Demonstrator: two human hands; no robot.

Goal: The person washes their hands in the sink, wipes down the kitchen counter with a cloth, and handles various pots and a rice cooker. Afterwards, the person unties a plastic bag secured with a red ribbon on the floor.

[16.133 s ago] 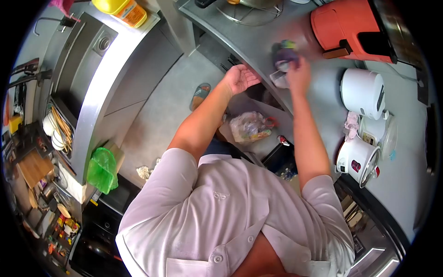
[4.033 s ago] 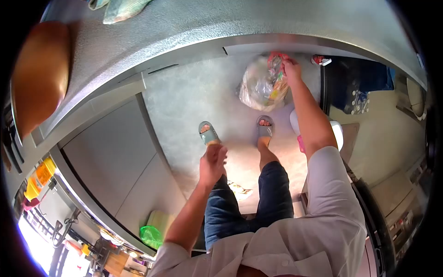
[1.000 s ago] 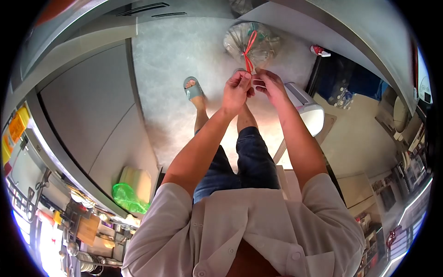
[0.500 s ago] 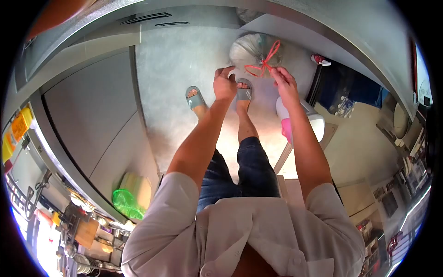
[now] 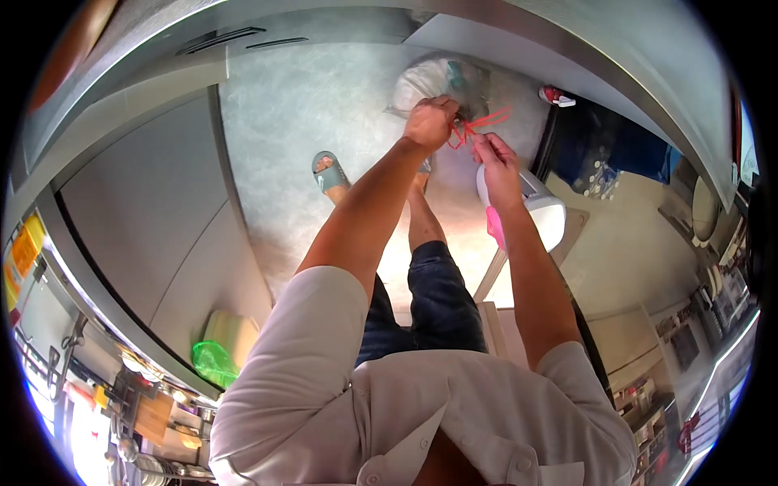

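A filled, see-through garbage bag sits on the floor in front of my feet, its neck gathered and tied with a red drawstring. My left hand is closed at the neck of the bag, beside the knot, and its fingertips are partly hidden. Between the thumb and fingers of my right hand the lower end of the red string is pinched. The loops of the string stick out to the right above that hand.
A white bin with a pink liner stands beneath my right forearm. Grey cabinets line the left side. A green plastic bag lies at lower left. Dark blue cloth and a red-and-white item are at right.
My left hand has moved right and up from beside the bag to its knot, and is now closed there. My right hand has come slightly lower, still pinching the red string.
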